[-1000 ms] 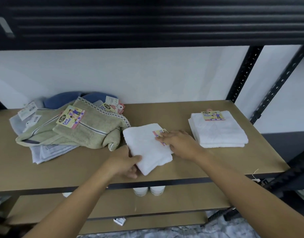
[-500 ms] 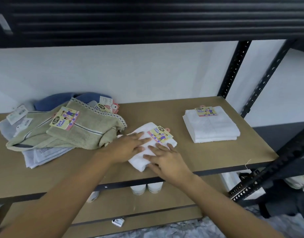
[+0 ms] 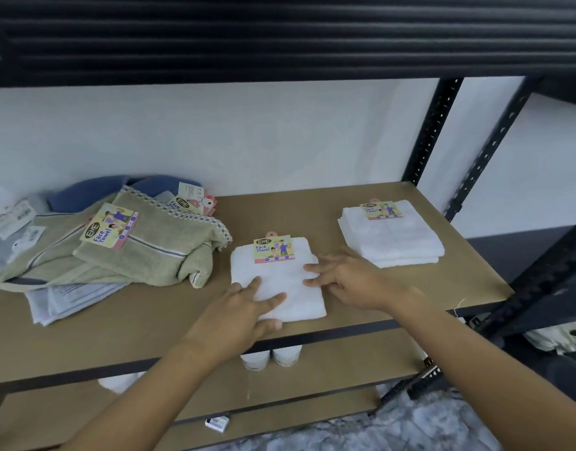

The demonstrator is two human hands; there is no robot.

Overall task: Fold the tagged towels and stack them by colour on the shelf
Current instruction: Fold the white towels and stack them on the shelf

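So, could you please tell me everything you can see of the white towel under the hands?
The folded white face towel lies flat near the front edge of the brown shelf board, a terry-looking rectangle. A yellow "ENE Face Towel" card tag sits at its far edge. The left hand rests straight fingers on its near-left corner; the right hand touches its right edge with fingertips. It lies apart from the white towel stack on its right.

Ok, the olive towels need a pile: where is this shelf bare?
Bare shelf lies behind the folded white towel, between the unfolded heap and the white stack, and in front of the heap. The left end is crowded; the left hand and right hand touch the towel.
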